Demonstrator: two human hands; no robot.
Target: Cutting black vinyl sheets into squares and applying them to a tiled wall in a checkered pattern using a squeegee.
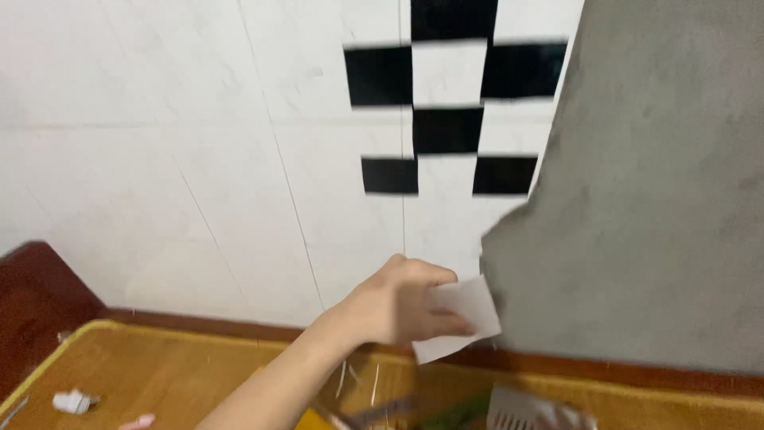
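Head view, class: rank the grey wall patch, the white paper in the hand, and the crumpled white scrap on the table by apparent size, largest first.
1. Grey wall patch
2. White paper, though nearness to the camera may enlarge it
3. Crumpled scrap

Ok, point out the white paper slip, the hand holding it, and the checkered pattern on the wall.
white paper slip (469, 314), head view, its bare middle.
hand (390, 306), head view, back of the hand.
checkered pattern (447, 130), head view, a central black square.

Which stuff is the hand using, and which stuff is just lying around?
In use:
- left hand, raised by the wall
- white paper piece, pinched in its fingers

Lying about:
- crumpled white scrap on the yellow table
- pink item
- white comb-like thing
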